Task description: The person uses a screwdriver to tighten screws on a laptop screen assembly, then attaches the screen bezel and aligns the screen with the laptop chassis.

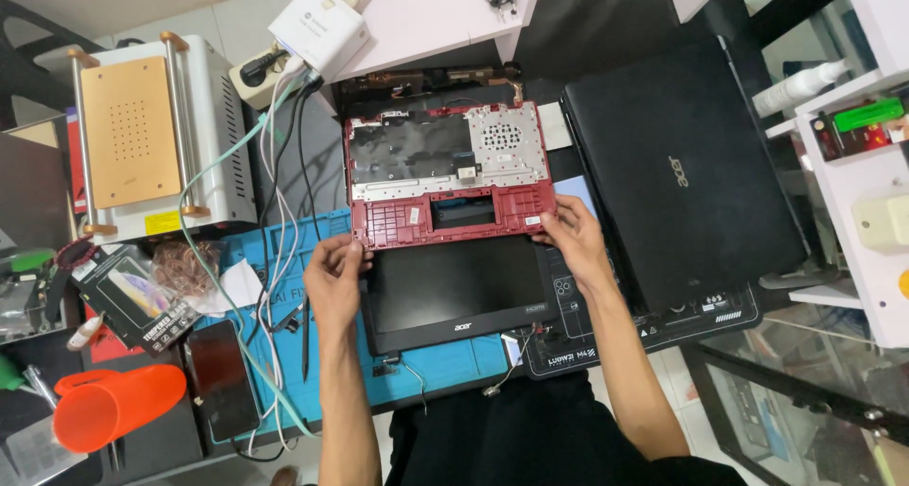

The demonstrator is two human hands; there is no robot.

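Both hands, left (333,276), right (572,235), gripping red laptop shell (445,169), blue mat (284,259), cluttered white shelving (871,183)

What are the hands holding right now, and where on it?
Both hands grip the red laptop shell at its near edge: the left hand at the near-left corner, the right hand at the near-right corner. It lies over the black screen panel.
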